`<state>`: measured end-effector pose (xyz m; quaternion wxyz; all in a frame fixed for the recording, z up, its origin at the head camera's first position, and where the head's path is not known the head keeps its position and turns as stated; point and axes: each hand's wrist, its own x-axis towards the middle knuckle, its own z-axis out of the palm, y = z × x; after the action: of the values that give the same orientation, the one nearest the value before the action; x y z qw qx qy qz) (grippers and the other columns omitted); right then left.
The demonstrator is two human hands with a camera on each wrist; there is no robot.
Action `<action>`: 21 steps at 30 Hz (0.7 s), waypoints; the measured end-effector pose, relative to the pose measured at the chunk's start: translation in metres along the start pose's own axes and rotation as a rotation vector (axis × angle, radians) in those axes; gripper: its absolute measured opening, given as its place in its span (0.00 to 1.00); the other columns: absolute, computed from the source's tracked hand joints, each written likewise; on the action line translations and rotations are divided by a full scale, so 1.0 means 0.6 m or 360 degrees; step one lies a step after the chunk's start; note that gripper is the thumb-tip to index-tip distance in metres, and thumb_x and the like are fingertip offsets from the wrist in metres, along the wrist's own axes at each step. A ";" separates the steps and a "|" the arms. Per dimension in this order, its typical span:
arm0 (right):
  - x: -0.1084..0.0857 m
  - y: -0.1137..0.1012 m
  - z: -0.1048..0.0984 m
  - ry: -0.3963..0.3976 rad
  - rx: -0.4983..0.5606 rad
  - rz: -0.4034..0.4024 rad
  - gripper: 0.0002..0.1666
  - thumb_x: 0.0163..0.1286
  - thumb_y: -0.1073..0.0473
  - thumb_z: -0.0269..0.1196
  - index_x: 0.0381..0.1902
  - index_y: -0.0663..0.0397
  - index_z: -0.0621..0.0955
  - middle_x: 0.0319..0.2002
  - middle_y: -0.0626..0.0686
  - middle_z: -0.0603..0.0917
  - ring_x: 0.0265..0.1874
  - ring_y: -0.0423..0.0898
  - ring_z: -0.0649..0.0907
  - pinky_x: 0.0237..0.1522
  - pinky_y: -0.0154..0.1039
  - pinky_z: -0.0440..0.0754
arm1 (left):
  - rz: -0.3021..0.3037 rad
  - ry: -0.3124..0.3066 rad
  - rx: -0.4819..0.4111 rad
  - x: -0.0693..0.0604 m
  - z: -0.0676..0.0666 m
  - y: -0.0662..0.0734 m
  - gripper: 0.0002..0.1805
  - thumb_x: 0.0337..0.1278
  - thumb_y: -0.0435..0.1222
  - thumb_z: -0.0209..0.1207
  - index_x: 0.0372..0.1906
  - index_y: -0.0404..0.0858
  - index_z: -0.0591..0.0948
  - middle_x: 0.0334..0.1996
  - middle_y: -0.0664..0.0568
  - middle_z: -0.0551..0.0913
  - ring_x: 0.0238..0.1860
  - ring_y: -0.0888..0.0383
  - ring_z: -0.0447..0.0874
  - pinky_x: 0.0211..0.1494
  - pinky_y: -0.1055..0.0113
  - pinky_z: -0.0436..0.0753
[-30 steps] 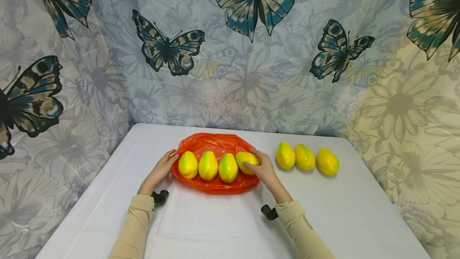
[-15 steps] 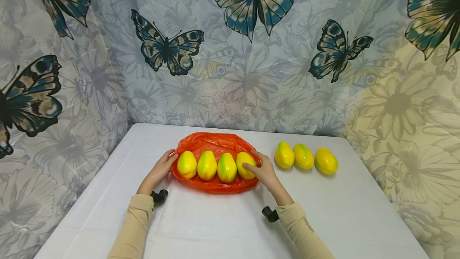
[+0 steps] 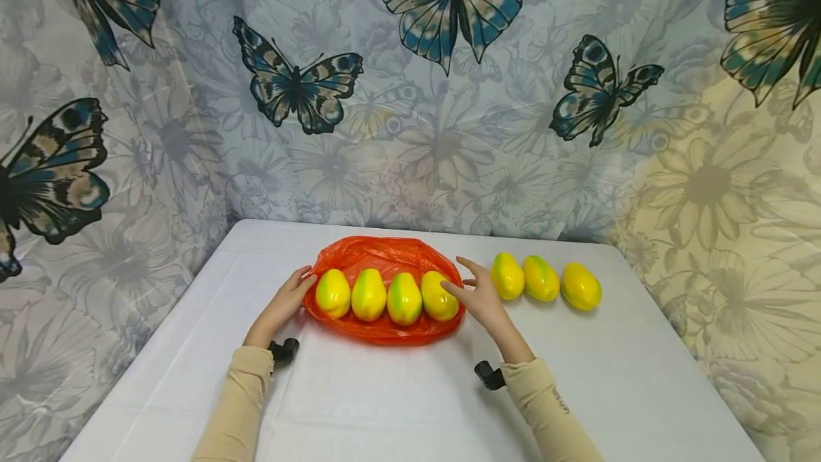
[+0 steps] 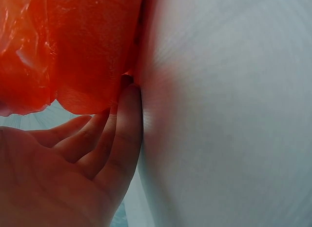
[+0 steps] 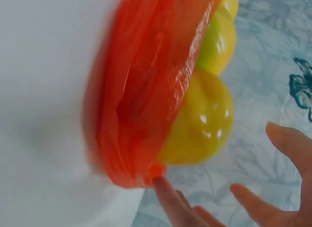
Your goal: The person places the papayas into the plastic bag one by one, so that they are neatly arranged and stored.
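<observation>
Head, red bag: the red plastic bag (image 3: pixel 398 252) lies between left hand (image 3: pixel 285 301) and right hand (image 3: pixel 484 298), long axis running left to right, four yellow mango-like fruits (image 3: pixel 404 299) in it.
Head, loose fruits: three loose fruits (image 3: pixel 541 278) lie on the tabletop (image 3: pixel 372 405), rightward; right hand nearer.
Left wrist, left hand: fingers against the bag; cannot tell if pinching.
Right wrist, right hand: fingers spread, gripping nothing.

Left fingers (image 4: pixel 126 132) partly hidden by red bag (image 4: pixel 90 46); sleeve lettering (image 3: pixel 560 400) illegibly small.
</observation>
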<state>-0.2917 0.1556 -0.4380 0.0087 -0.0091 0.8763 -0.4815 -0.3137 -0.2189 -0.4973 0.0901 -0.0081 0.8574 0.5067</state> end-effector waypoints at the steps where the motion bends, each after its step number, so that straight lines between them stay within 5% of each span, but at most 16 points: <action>1: 0.000 0.000 -0.003 0.0008 0.0013 -0.0007 0.40 0.66 0.51 0.65 0.73 0.51 0.64 0.73 0.63 0.60 0.63 0.67 0.71 0.56 0.55 0.80 | 0.0000 0.0000 0.0001 0.000 0.000 0.000 0.37 0.76 0.53 0.40 0.76 0.34 0.50 0.73 0.34 0.58 0.58 0.43 0.74 0.61 0.51 0.75; 9: 0.011 0.007 -0.031 0.0085 0.0091 -0.0024 0.40 0.66 0.51 0.66 0.73 0.45 0.64 0.75 0.59 0.58 0.67 0.63 0.70 0.60 0.58 0.76 | 0.0011 0.0008 0.0002 -0.001 -0.001 0.000 0.36 0.76 0.52 0.40 0.76 0.34 0.51 0.72 0.33 0.60 0.55 0.45 0.75 0.58 0.54 0.76; 21: 0.028 0.023 -0.088 0.0218 0.0078 -0.0124 0.38 0.67 0.50 0.65 0.72 0.49 0.66 0.75 0.60 0.57 0.68 0.64 0.67 0.67 0.59 0.68 | -0.0003 0.0011 -0.0002 0.003 0.001 -0.001 0.37 0.75 0.53 0.40 0.76 0.35 0.51 0.73 0.33 0.59 0.58 0.42 0.74 0.60 0.52 0.76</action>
<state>-0.3100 0.2069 -0.4214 -0.0700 -0.0100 0.8618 -0.5023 -0.3154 -0.2183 -0.4985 0.0878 -0.0108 0.8572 0.5073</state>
